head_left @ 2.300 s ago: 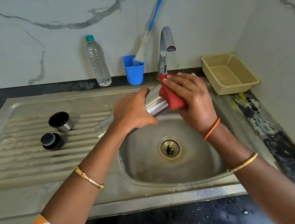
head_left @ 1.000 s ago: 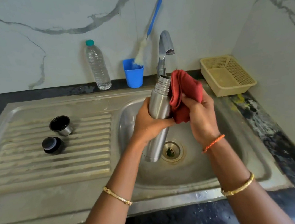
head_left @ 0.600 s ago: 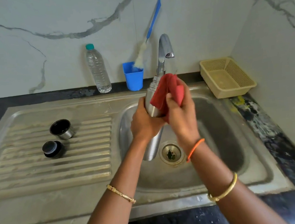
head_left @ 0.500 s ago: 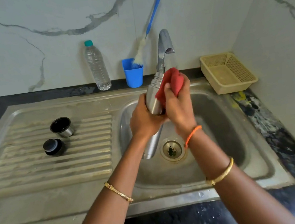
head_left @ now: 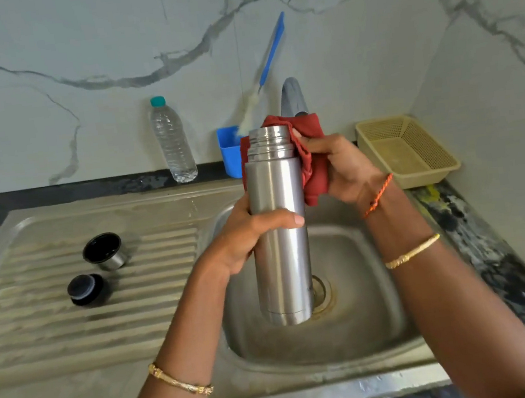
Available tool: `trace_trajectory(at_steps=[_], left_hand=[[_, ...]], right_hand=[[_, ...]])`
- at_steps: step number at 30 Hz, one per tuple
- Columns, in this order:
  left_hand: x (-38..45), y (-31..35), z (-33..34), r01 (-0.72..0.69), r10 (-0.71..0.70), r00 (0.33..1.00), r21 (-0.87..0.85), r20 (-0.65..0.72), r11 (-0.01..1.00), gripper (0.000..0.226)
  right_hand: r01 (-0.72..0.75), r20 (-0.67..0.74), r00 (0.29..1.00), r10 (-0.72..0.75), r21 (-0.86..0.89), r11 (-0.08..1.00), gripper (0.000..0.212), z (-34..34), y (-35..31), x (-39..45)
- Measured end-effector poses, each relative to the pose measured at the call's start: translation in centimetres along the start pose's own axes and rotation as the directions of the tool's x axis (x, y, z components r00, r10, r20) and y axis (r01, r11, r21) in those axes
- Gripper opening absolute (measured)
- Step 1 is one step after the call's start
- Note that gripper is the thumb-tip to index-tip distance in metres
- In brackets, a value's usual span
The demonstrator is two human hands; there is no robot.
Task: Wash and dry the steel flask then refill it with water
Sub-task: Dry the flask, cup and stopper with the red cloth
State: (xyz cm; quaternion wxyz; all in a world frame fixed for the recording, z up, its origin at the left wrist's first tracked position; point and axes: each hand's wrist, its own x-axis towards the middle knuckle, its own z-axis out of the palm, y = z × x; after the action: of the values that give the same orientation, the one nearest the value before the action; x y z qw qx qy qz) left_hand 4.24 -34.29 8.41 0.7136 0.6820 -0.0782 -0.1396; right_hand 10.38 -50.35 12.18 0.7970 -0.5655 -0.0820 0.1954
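I hold the steel flask (head_left: 278, 230) upright above the sink basin (head_left: 361, 312), its open threaded neck at the top. My left hand (head_left: 246, 237) grips its middle, fingers wrapped round the body. My right hand (head_left: 339, 166) holds a red cloth (head_left: 314, 159) bunched against the back and right side of the flask's neck. The flask's steel cup (head_left: 105, 251) and black stopper (head_left: 85, 289) lie on the ribbed drainboard (head_left: 71, 321) at the left. The tap (head_left: 291, 97) stands behind the flask, partly hidden by the cloth.
A clear plastic water bottle (head_left: 173, 140) with a teal cap stands by the back wall. Beside it a blue cup (head_left: 229, 150) holds a blue-handled bottle brush (head_left: 266, 66). A beige plastic basket (head_left: 407, 151) sits at the right corner on the dark counter.
The flask has swung from tilted to upright and come closer to me. The red cloth has slid off the front of the neck to its back and right side.
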Motion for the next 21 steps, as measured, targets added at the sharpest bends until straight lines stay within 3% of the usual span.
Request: trace_trajectory(at_steps=[3,6,8,10,13,15,18,19,21], left_hand=[[0.2,0.5,-1.0,-0.013,0.005,0.991,0.056,0.135,0.998,0.058],[0.5,1.1,-1.3,0.035,-0.098,0.983,0.363,0.157,0.931,0.072],[0.9,1.2,-1.2,0.079,-0.160,0.982,0.562,0.097,0.824,0.075],[1.1,1.0,-1.1,0.118,-0.164,0.986,0.584,0.027,0.803,0.073],[0.9,1.0,-1.3,0.177,-0.158,0.984,0.481,-0.079,0.859,0.052],[0.5,1.2,-1.4,0.219,-0.165,0.973,0.427,-0.158,0.877,0.039],[-0.5,1.2,-1.9,0.248,-0.186,0.950,0.247,-0.251,0.937,0.034],[-0.9,1.2,-1.9,0.236,-0.185,0.948,0.181,-0.258,0.955,0.041],[-1.3,1.2,-1.7,0.177,-0.151,0.960,0.093,-0.238,0.980,0.061]], right_hand=[[-0.081,0.136,0.987,0.085,-0.035,0.996,0.045,-1.1,-0.9,0.7],[-0.132,0.211,0.953,0.218,-0.359,0.924,0.028,-1.1,-3.0,1.3],[-0.052,0.254,0.915,0.314,-0.696,0.716,0.034,0.1,-4.7,1.6],[0.030,0.195,0.924,0.330,-0.894,0.446,0.039,1.6,-5.4,2.1],[0.208,0.214,0.975,0.067,-0.975,0.082,0.043,3.0,-3.9,2.6],[0.291,0.294,0.923,-0.250,-0.955,-0.049,0.048,3.3,-1.8,1.7],[0.455,0.327,0.700,-0.635,-0.889,0.044,0.058,2.6,1.7,-0.5],[0.483,0.235,0.645,-0.727,-0.863,0.150,0.055,2.5,2.9,-1.1],[0.506,-0.111,0.621,-0.776,-0.699,0.505,0.041,2.8,4.5,-2.0]])
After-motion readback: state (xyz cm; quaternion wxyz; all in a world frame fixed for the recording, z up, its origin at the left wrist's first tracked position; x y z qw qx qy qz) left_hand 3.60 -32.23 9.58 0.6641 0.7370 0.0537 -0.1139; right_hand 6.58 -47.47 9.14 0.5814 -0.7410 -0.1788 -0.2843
